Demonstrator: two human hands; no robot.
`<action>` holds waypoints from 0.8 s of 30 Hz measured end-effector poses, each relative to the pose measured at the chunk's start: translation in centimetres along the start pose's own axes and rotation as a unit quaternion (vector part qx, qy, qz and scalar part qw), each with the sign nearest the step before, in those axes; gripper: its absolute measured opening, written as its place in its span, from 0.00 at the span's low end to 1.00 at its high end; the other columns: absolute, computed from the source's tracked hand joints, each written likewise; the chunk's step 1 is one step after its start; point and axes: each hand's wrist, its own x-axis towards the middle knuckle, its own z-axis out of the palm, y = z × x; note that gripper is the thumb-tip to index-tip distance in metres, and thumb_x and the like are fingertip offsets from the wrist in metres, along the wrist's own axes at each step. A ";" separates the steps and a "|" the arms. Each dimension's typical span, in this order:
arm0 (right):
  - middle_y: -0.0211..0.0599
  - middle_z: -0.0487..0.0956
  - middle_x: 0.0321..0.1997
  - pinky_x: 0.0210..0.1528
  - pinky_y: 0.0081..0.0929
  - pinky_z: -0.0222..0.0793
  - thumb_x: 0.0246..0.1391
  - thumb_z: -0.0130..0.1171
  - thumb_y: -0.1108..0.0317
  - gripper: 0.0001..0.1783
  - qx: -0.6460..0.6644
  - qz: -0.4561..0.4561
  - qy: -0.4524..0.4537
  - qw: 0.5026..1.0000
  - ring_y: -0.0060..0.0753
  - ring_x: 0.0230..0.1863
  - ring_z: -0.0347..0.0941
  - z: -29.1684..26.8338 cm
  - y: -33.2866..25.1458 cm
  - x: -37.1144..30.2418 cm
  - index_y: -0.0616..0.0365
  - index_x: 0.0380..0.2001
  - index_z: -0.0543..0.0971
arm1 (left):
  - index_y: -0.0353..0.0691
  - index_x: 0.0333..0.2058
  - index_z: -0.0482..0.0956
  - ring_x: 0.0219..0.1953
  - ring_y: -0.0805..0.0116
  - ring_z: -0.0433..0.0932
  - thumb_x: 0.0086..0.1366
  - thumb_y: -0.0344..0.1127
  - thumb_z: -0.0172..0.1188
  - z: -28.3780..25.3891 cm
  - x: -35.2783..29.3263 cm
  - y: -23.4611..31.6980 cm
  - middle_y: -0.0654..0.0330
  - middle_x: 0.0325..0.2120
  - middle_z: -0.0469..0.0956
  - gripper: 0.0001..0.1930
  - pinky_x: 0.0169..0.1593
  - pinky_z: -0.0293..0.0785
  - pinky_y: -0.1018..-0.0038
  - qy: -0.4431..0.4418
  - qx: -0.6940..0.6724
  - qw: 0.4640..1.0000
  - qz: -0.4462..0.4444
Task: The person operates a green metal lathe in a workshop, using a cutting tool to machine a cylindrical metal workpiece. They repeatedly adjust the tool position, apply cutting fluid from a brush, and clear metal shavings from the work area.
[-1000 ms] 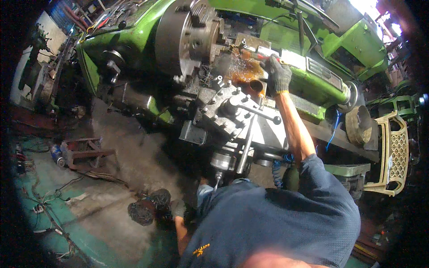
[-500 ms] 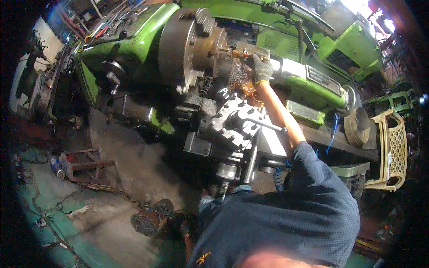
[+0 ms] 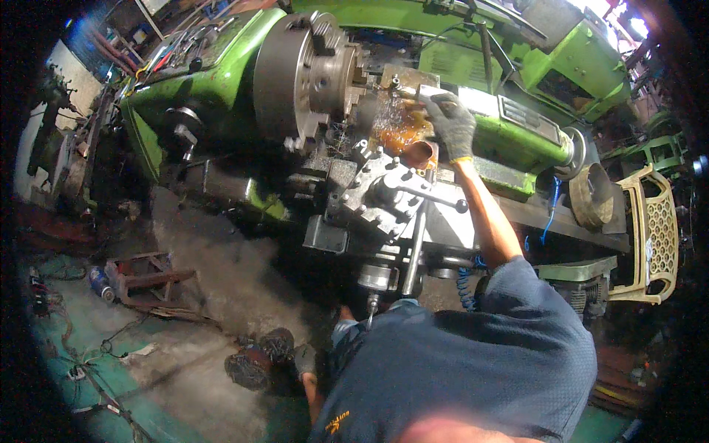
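Note:
My right hand (image 3: 452, 124), in a grey knitted glove, reaches over the lathe bed beside the front end of the tailstock (image 3: 509, 122). Its fingers lie over a pale metal cylinder (image 3: 422, 93) there, looking mostly outstretched; their undersides are hidden. Just below the hand, a brown hollow ring or tube (image 3: 419, 153) rests by an oily, orange-brown wet surface (image 3: 399, 122). To the left is the large lathe chuck (image 3: 284, 77) with its stepped jaws. My left hand (image 3: 305, 359), also gloved, hangs low beside my body, its fingers too dim to read.
The tool post (image 3: 380, 193) with its bolts and lever (image 3: 436, 198) stands between me and the bed. Hand tools lie on the green headstock (image 3: 221, 55). A rusty stool frame (image 3: 159, 280) is on the floor at left; a cream plastic chair (image 3: 650, 236) stands at right.
My right hand has shifted right and slightly toward me, away from the orange-brown area. More of my gloved left hand shows. The brown ring is more plainly visible.

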 end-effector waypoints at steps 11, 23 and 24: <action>0.38 0.85 0.30 0.37 0.29 0.77 0.54 0.66 0.62 0.11 -0.027 0.146 -0.094 0.984 0.28 0.31 0.83 -5.4 6.6 -3.9 0.55 0.38 0.85 | 0.49 0.33 0.87 0.37 0.55 0.84 0.60 0.46 0.57 3.6 2.3 -4.2 0.59 0.32 0.86 0.12 0.43 0.77 0.54 -0.058 0.362 0.927 0.082; 0.50 0.81 0.53 0.56 0.41 0.73 0.53 0.68 0.48 0.34 -0.244 0.106 -0.020 0.964 0.51 0.54 0.79 -9.0 4.3 -5.8 0.53 0.59 0.74 | 0.47 0.31 0.87 0.34 0.54 0.84 0.59 0.42 0.57 2.1 2.4 -3.5 0.58 0.30 0.85 0.11 0.39 0.77 0.57 -0.059 0.242 0.968 0.014; 0.50 0.81 0.53 0.56 0.41 0.73 0.53 0.68 0.49 0.33 -0.245 0.101 -0.011 0.964 0.50 0.54 0.79 -9.8 3.7 -6.1 0.53 0.58 0.75 | 0.47 0.31 0.87 0.34 0.54 0.84 0.59 0.41 0.58 2.0 2.9 -3.8 0.58 0.30 0.85 0.10 0.38 0.77 0.57 -0.062 0.251 0.966 0.022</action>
